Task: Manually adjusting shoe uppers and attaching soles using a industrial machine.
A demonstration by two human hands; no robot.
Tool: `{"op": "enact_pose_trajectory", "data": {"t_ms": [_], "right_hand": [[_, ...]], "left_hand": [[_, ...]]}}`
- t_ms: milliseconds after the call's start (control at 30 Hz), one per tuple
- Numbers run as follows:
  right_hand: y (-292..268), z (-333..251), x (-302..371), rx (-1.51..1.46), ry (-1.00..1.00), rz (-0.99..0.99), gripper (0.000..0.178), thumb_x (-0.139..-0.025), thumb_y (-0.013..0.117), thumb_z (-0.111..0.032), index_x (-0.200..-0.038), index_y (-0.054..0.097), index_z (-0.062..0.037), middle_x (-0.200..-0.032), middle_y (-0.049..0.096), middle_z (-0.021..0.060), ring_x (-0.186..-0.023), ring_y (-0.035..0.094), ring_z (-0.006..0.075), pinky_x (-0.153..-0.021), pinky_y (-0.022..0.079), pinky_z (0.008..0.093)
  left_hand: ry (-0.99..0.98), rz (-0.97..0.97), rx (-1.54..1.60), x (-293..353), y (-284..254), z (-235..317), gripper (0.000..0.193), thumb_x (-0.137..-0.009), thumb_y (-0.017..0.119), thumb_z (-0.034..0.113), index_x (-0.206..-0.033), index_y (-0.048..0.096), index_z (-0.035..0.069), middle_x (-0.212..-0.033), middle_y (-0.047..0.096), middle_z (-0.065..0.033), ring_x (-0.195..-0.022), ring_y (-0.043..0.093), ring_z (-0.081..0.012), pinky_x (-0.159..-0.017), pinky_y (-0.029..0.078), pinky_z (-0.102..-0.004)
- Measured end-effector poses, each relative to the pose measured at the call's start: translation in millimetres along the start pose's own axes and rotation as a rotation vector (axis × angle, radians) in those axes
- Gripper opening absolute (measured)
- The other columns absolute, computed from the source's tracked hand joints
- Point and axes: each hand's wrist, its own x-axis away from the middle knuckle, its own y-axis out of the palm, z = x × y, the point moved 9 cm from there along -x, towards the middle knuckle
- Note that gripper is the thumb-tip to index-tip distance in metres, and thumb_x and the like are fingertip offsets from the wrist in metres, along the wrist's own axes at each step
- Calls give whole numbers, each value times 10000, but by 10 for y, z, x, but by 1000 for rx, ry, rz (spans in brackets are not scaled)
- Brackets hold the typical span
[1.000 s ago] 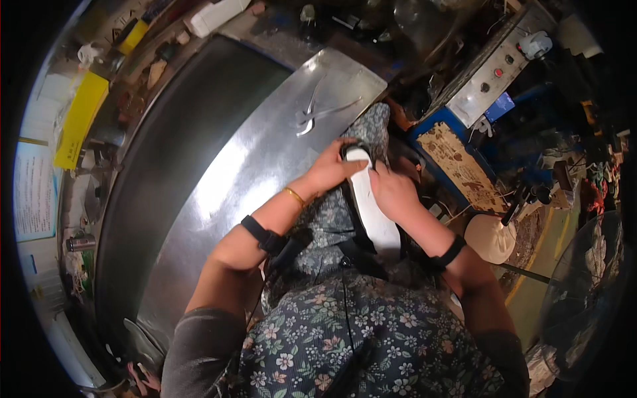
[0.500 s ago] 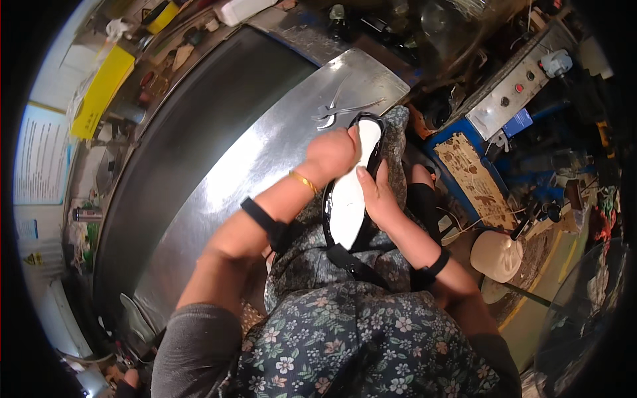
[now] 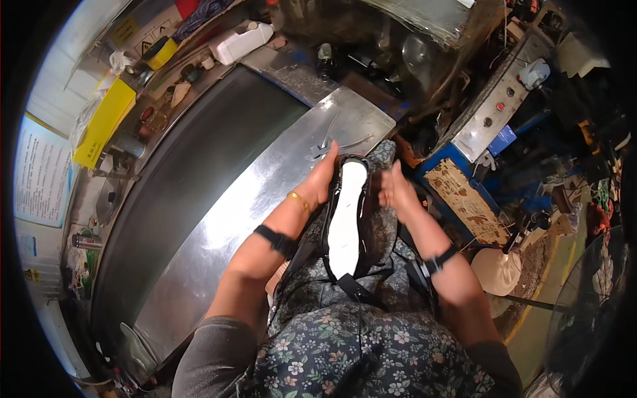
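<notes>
A black glossy shoe (image 3: 346, 219) lies bottom up on my lap, its long white underside facing me. Over its near end runs a black strap (image 3: 360, 292). Beside the shoe's far left edge is my left hand (image 3: 324, 178), with fingers stretched forward; whether it touches the shoe I cannot tell. My right hand (image 3: 400, 190) hovers to the right, apart from the shoe. Its fingers are spread, slightly blurred, and hold nothing. Just beyond the left hand, metal pincers (image 3: 322, 151) rest on the metal tabletop.
A shiny metal worktop (image 3: 229, 199) extends along my left, beside a dark belt (image 3: 172, 156). At right stand a blue machine with a control panel (image 3: 499, 109) and a whitish plastic jug (image 3: 497, 270). A white canister (image 3: 242, 41) lies at the back.
My left hand has come off the top of the shoe to its left side. The right hand has let go and moved right. The shoe now points straighter ahead.
</notes>
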Motion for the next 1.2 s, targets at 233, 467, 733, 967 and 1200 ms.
{"op": "enact_pose_trajectory", "data": {"t_ms": [233,467,733,967,1200], "right_hand": [[518,-674,-23,701,-604,177,452,-1014,422,-366,-993,654,22,-955,664,290,-985,640,418,-860,487,474],[443,-544,231,158,-526,96,462,-1056,380,-375,-1216,613,-10,-1185,654,178,-1102,616,273,-970,453,349],[747,-361,321,-319,-353,-417,339,-1006,566,-224,-1253,610,4,-1204,642,66,-1147,574,154,-1016,421,286],[659,-528,410,72,-678,-247,295,-1036,488,-238,-1135,645,-9,-1113,655,64,-1060,588,156,-973,425,279],[678,-648,519,197,-725,-261,364,-1044,451,-300,-1209,616,-21,-1044,678,112,-989,619,190,-898,465,303]], "left_hand": [[329,317,-1203,-6,220,301,549,-1001,470,434,-1107,658,-71,-1064,703,-163,-953,645,-269,-897,472,-375],[353,91,-842,44,261,182,534,-1041,427,415,-1170,634,-59,-1183,662,-124,-1063,593,-192,-951,447,-313],[329,-38,-485,290,200,-24,553,-1051,422,434,-1322,523,-38,-1239,610,-124,-1147,549,-187,-1006,410,-305],[419,56,-735,316,243,29,556,-1040,474,384,-1405,437,-34,-1370,523,-132,-1246,477,-194,-1071,362,-315],[361,-46,-675,453,184,1,659,-1006,551,373,-1468,328,-40,-1420,456,-179,-1296,429,-235,-1101,334,-338]]}}
